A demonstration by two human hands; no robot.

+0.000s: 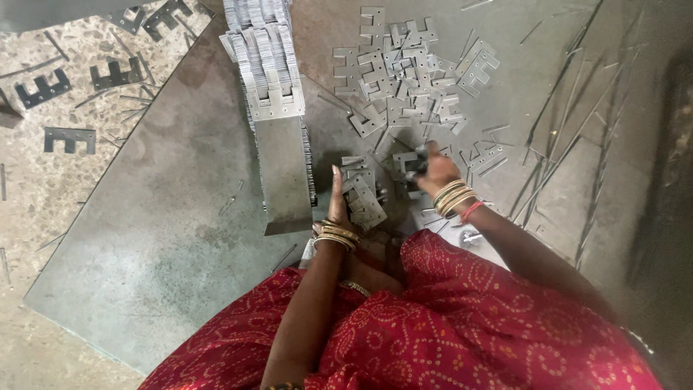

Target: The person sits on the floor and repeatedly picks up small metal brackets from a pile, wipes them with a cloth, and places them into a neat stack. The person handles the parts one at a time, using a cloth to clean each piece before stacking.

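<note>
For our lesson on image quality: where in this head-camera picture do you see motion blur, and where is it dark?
Head view: the right hand is smeared by motion blur over the loose metal plates; the left hand and its stack of plates look sharper; the right edge falls into deep shadow; the metal sheet is evenly lit, without glare.

Soft daylight is falling evenly from the far left; the right edge is sinking into shadow, and the right hand (433,167) is blurring slightly.

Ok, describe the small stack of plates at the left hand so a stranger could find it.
Start from the grey metal sheet on the floor. Right of the long upright row of stamped plates, the left hand steadies a small stack of notched metal plates. Unlike the scattered pile of plates beyond, it is neatly stacked.
</note>
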